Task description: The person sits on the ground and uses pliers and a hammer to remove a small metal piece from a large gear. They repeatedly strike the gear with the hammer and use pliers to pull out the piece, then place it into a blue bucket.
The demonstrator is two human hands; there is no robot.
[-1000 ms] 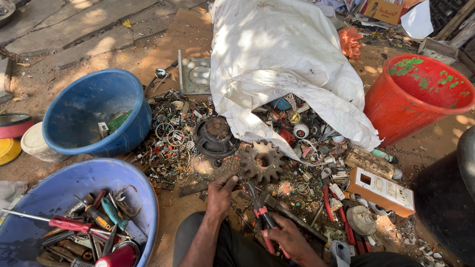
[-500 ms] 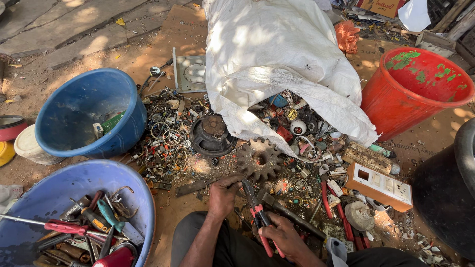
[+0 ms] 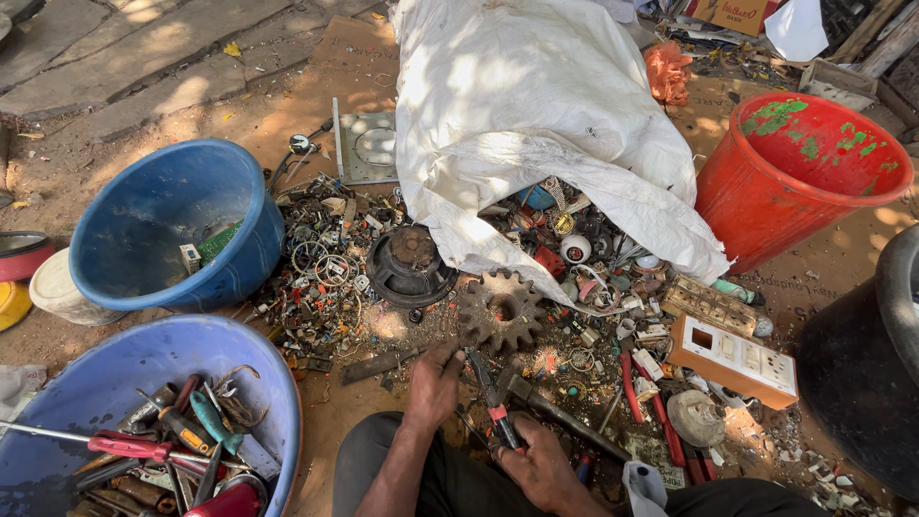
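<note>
Person's left hand (image 3: 436, 383) rests on scrap beside a rusty gear (image 3: 500, 311); right hand (image 3: 541, 464) grips red-handled pliers (image 3: 496, 402).

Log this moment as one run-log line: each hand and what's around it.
left hand: on scrap pile beside rusty toothed gear wheel | right hand: gripping red-handled pliers | near: pale blue plastic tub of tools

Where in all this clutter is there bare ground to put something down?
Bare dirt shows between the blue tub and the white sack, around the metal plate. A strip lies right of the red bucket. From the rusty gear to the switch plate, scrap is packed tight.
</note>
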